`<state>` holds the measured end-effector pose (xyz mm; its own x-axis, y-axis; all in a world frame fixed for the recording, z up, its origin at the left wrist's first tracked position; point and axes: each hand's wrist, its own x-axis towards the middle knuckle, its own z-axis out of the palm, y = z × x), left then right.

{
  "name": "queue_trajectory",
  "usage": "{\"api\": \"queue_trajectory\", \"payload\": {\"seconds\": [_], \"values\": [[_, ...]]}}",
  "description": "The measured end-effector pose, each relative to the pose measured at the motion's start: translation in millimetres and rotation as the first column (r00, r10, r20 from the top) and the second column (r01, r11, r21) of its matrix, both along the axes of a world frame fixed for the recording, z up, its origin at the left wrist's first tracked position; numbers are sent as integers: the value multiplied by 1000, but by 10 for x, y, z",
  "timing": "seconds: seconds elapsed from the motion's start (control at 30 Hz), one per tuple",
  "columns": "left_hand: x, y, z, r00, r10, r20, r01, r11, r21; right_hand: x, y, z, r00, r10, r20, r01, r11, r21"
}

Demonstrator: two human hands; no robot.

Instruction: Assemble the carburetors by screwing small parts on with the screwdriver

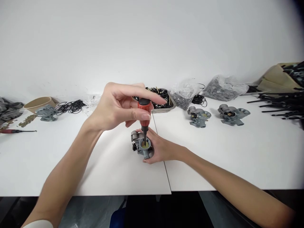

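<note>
My left hand grips a red and black screwdriver between thumb and fingers, the index finger stretched out past the handle's top. The screwdriver stands upright, its tip down inside the round bore of a grey metal carburetor, where a brass-coloured disc shows. Wrapped round the carburetor's right side is my right hand, which holds it on the white table. Part of the carburetor is hidden behind the right hand's fingers.
Two more carburetors stand to the right, another at the left. A metal tray of small black parts sits behind my hands. Plastic bags of parts lie by the wall. A second screwdriver rests far left. A seam divides the tabletop.
</note>
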<state>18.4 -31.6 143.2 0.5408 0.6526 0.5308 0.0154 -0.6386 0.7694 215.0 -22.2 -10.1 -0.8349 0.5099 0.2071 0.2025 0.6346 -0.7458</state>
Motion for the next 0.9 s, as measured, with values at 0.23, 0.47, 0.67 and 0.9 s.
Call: {"api": "queue_trajectory", "payload": {"seconds": [0.23, 0.47, 0.67, 0.9], "values": [[-51, -55, 82, 997, -35, -75, 31, 998, -54, 5, 9, -23, 1000, 14, 4, -14, 1000, 13], [-14, -77, 59, 999, -18, -42, 18, 1000, -3, -9, 9, -7, 1000, 8, -9, -7, 999, 52], [-31, -83, 46, 991, -131, -37, 131, 991, -18, -9, 4, 5, 1000, 9, 6, -9, 1000, 29], [-23, 29, 1, 998, -47, -50, 44, 997, -59, -13, -14, 21, 1000, -5, 1, 5, 1000, 6]]}}
